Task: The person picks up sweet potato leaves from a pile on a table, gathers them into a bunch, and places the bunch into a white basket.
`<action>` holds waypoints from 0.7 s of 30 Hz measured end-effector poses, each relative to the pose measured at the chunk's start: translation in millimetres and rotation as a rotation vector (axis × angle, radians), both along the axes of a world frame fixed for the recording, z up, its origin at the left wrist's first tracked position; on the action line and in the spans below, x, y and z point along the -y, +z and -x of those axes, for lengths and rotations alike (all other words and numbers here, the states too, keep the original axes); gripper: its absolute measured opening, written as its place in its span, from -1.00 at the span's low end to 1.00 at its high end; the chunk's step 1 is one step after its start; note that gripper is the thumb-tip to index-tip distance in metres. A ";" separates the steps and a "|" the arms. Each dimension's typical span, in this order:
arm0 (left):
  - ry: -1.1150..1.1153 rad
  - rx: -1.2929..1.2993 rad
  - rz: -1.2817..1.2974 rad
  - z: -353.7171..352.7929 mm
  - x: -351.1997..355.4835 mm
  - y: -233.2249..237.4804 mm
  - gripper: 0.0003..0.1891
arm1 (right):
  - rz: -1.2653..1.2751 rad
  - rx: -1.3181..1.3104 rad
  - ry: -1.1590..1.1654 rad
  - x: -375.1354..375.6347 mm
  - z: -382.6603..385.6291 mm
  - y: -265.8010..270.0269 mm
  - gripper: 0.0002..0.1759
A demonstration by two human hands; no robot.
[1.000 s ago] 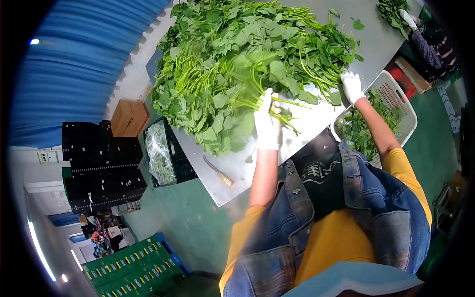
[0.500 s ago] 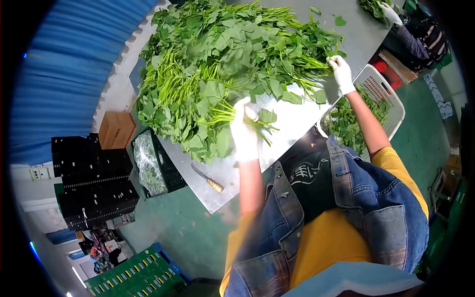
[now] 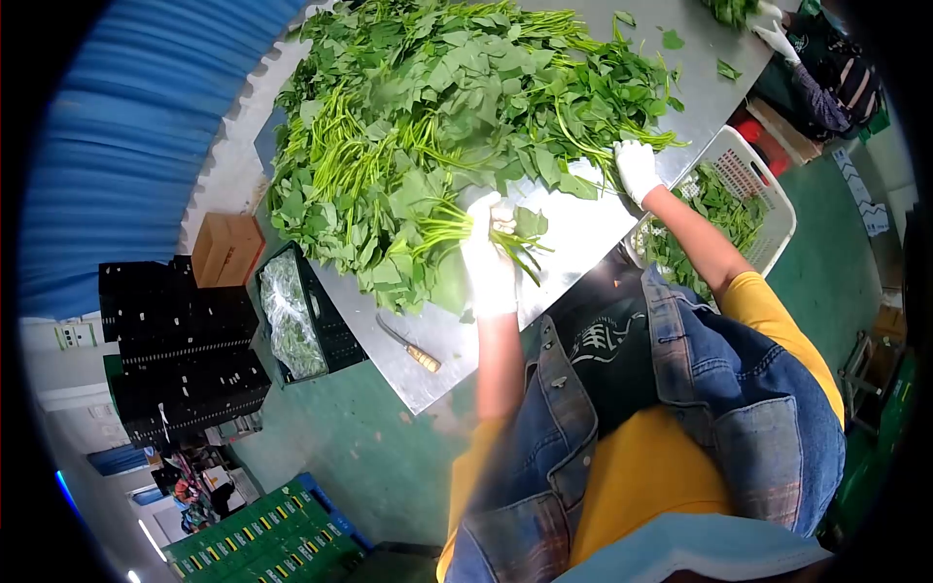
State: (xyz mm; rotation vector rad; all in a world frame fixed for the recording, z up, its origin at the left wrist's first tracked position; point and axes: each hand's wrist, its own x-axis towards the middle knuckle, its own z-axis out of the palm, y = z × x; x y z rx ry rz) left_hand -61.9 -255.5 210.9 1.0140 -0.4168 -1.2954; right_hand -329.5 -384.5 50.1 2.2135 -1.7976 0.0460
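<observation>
A large heap of leafy green stems (image 3: 457,87) covers much of the metal table (image 3: 437,389). My left hand (image 3: 488,255), in a white glove, is closed around a small bunch of greens (image 3: 442,228), whose cut ends stick out to the right. My right hand (image 3: 638,171), also gloved, is at the right edge of the heap with its fingers curled at some stems; whether it grips any is hard to make out. A curved blade with a wooden handle (image 3: 422,358) lies near the table's front corner.
A white basket (image 3: 777,219) of greens stands right of the table. At the left are a dark crate (image 3: 335,335) with a plastic-wrapped bundle, a cardboard box (image 3: 226,250) and stacked black crates (image 3: 185,360). Another person's gloved hand (image 3: 776,39) shows at the upper right.
My right hand has moved left and slightly down along the heap's edge. My left hand still holds the bunch, nearly in place. The other person's hands have shifted, and a loose leaf now lies near them.
</observation>
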 end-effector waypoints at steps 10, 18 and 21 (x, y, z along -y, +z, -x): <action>0.001 0.057 0.014 -8.0 -5.3 -18.2 -0.74 | -0.477 1.402 -0.028 4.6 7.2 84.8 -0.77; -0.154 -0.002 0.151 23.6 31.6 -43.8 -0.67 | -0.463 1.297 0.228 -72.1 -40.2 183.1 -0.75; -0.190 -0.074 0.084 39.3 31.5 7.4 -0.67 | -0.098 0.918 0.586 -84.8 -41.2 171.1 -0.77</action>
